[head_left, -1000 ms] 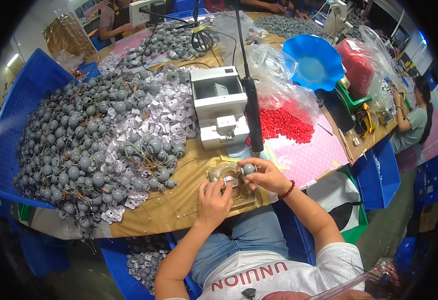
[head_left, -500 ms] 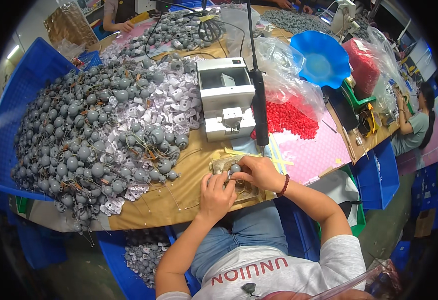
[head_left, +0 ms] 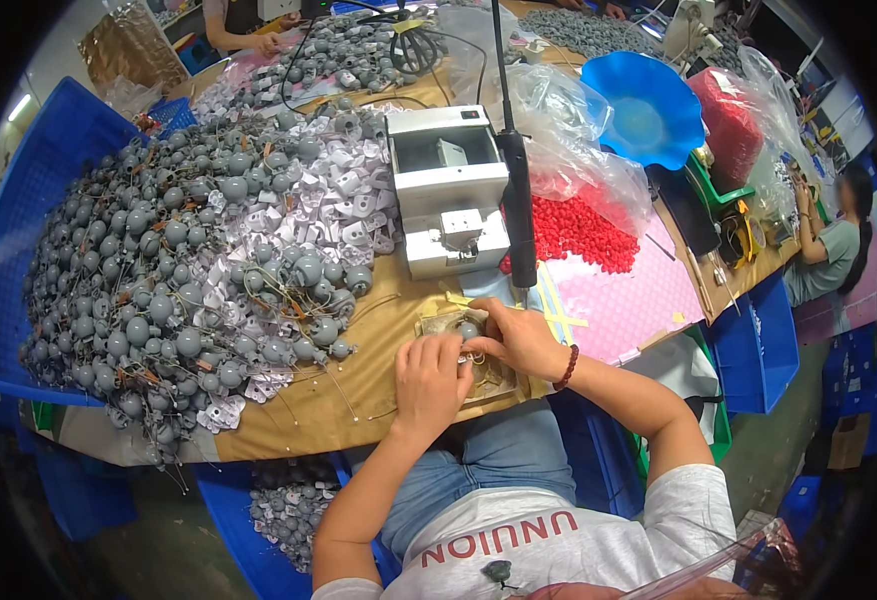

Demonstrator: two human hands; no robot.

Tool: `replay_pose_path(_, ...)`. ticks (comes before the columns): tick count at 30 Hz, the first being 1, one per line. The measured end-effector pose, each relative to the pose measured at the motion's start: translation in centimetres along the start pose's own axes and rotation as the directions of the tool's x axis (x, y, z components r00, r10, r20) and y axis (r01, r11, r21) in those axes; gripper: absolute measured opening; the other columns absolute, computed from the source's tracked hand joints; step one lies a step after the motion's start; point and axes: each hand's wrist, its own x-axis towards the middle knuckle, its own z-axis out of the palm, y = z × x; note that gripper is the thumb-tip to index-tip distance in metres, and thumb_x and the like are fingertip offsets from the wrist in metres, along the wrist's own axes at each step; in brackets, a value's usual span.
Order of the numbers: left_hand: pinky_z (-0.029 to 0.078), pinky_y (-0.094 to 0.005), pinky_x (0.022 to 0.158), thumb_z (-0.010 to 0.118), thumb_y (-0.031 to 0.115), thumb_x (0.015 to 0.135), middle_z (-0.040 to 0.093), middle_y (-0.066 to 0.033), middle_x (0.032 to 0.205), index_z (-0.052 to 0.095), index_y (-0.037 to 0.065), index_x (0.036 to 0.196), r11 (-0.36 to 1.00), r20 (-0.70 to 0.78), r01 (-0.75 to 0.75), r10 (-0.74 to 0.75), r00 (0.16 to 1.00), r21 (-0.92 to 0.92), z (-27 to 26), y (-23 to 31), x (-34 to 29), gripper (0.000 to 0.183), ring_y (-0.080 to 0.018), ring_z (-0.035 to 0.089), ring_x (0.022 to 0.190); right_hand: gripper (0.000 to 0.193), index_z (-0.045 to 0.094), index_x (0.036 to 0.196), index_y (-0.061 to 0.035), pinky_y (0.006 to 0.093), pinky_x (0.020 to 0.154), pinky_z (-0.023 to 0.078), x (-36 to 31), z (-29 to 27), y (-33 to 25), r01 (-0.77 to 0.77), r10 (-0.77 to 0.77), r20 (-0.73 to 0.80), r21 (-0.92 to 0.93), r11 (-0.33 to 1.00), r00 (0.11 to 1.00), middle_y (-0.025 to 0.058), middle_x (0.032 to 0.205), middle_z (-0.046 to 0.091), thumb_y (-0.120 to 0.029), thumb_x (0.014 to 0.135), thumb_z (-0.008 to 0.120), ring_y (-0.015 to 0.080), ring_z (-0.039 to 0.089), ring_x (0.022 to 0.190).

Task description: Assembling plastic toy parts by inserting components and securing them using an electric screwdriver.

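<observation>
A small grey ball-shaped part [head_left: 469,330] sits at a shallow tray-like fixture [head_left: 503,388] at the table's front edge. My right hand [head_left: 523,345] curls round this part, with forefinger beyond it and thumb on its near side. Close against it on the left, my left hand [head_left: 430,385] is closed, fingers bent down and thumb meeting the right thumb. Whatever its fingertips pinch is hidden beneath them. A thin light-coloured wire or edge shows near the thumbs, too small to tell which.
A white machine [head_left: 448,195] stands just beyond my hands, a black hanging tool [head_left: 520,215] beside it. Grey ball parts [head_left: 138,290] and white pieces [head_left: 348,200] heap up on the left. Red pieces [head_left: 583,237], a pink sheet [head_left: 648,310] and a blue bowl [head_left: 643,110] lie right.
My left hand has shifted slightly left and its fingers have turned over more. My right forefinger has lifted a little. The grey part stays in about the same place.
</observation>
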Motion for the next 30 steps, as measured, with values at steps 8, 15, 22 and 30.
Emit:
replay_pose_path(8,0.043,-0.0456,0.098,0.074,0.013,0.078,0.064,-0.0084,0.101,0.067,0.005,0.114,0.996,0.078,0.012,-0.019,0.997,0.09,0.7,0.3,1.5,0.038,-0.0274,0.06,0.103,0.048,0.056,0.132,-0.0022,0.0371,0.08,0.051,3.4,-2.6,3.0,0.156,-0.094,-0.543,0.07,0.985,0.834,0.0156,0.11,0.063,-0.016,0.09,0.076,0.0281,0.065,0.097)
replay_pose_path(15,0.044,-0.0446,0.096,0.075,0.011,0.076,0.063,-0.0082,0.1,0.066,0.005,0.116,0.997,0.13,-0.015,0.005,0.992,0.079,-0.3,0.0,1.9,0.041,-0.0269,0.06,0.103,0.063,0.046,0.145,0.0022,0.0334,0.091,0.052,8.7,-3.4,6.1,-0.028,0.312,-0.44,0.542,0.84,0.842,0.0165,0.132,0.061,-0.014,0.092,0.075,0.0195,0.065,0.108)
replay_pose_path(22,0.045,-0.0459,0.091,0.074,0.01,0.076,0.063,-0.0119,0.1,0.065,0.005,0.114,0.999,0.076,0.03,-0.031,0.997,0.018,0.3,0.4,1.8,0.039,-0.0325,0.06,0.102,0.078,0.025,0.154,-0.0029,0.0307,0.076,0.056,8.0,-10.2,-5.2,0.622,-0.074,-0.755,0.477,0.621,0.652,0.0081,0.097,0.063,0.009,0.09,0.067,0.016,0.065,0.082)
replay_pose_path(30,0.047,-0.0468,0.087,0.074,0.011,0.076,0.063,-0.0147,0.101,0.064,0.003,0.113,0.998,0.055,0.061,-0.06,0.997,0.001,0.8,0.2,1.5,0.039,-0.0351,0.06,0.099,0.052,0.048,0.129,-0.0026,0.0265,0.069,0.052,15.1,-7.2,-4.6,0.467,0.026,-0.609,0.635,0.615,0.793,0.0003,0.089,0.062,0.001,0.085,0.075,0.0083,0.06,0.076)
